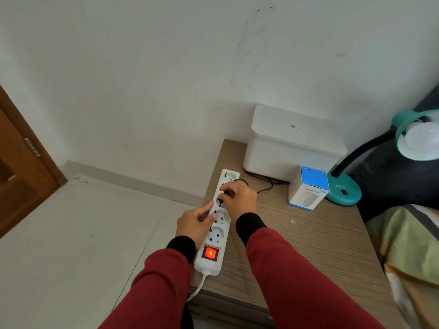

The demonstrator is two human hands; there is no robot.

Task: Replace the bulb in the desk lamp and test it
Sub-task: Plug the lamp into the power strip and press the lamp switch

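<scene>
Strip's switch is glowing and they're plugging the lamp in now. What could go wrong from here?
1. The power strip rocker switch glows red, so the sockets are probably live while the right hand pinches the black plug close to a socket.
2. The strip lies along the table edge; the left hand steadies it, but a hard push might slide it off.

Both arms reach forward; left hand [195, 222] rests flat with fingers extended, right hand [240, 198] curled, fingertips pinched
</scene>
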